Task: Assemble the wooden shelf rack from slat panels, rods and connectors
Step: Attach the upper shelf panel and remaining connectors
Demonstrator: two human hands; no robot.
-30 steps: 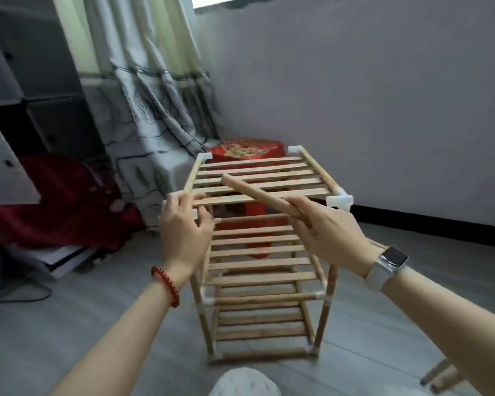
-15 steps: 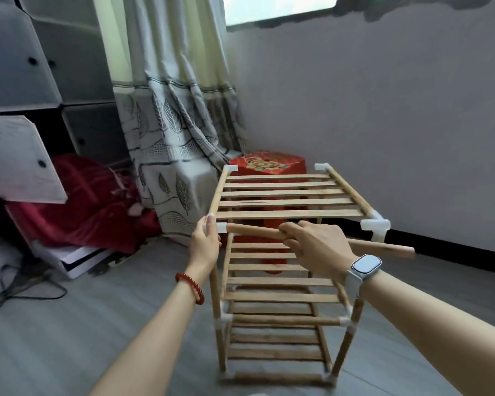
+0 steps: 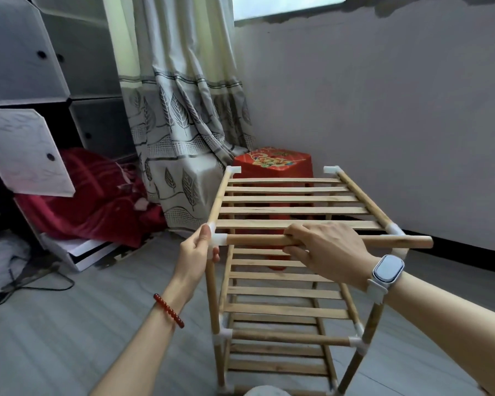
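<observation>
One head-worn view looks forward and down, close over the rack (image 3: 283,224), toward the wall corner.

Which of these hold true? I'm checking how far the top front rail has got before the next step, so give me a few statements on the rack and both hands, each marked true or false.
1. The right hand grips the loose rod. True.
2. The rod's left end sits at the white connector on the near left corner. True.
3. The rod's right end is seated in the near right connector. False: it sticks out past that corner, free.
4. The left hand rests flat on the floor. False: it holds the near left corner of the rack.
5. A red stool stands behind the rack. True.
</observation>
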